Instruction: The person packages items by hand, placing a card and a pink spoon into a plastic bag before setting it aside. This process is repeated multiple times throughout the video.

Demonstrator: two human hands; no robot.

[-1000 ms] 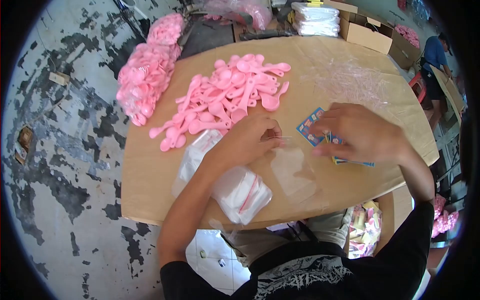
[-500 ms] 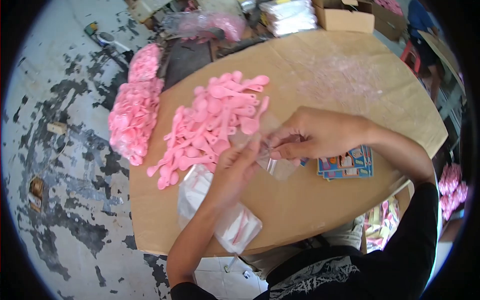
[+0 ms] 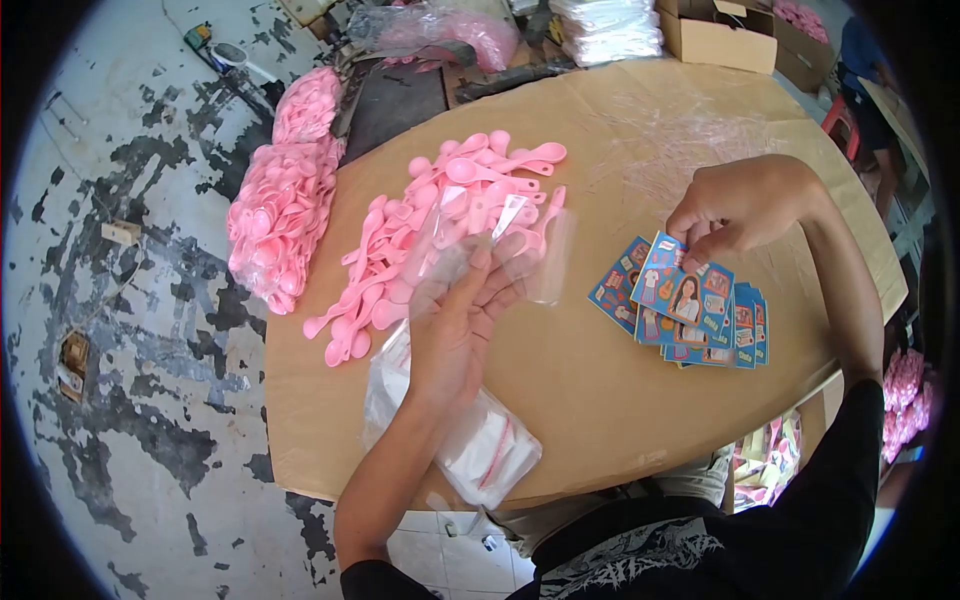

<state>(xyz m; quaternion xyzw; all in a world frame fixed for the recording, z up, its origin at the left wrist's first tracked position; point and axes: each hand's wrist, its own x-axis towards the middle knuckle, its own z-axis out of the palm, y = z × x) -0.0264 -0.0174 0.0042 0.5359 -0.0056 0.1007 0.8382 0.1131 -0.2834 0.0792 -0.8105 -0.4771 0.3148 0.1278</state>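
Note:
My left hand [image 3: 455, 320] holds a clear plastic bag [image 3: 553, 262], which spreads over its fingers above the pile of pink spoons [image 3: 395, 235]. Between the thumb and fingers of my right hand [image 3: 735, 215] is the top edge of a blue printed card [image 3: 665, 285], lifted at a tilt over a stack of similar cards [image 3: 750, 330]. Under my left forearm lies a packet of clear plastic bags [image 3: 490, 450].
Bulging bags of pink spoons [image 3: 285, 215] stand at the table's left edge. Thin clear plastic scraps [image 3: 700, 150] are strewn at the back right. A cardboard box [image 3: 720, 42] sits behind the table, and a person [image 3: 868, 90] is at far right.
My hands were together on the clear bag; now they are apart. The right hand has moved right and taken hold of a card, while the left keeps the bag.

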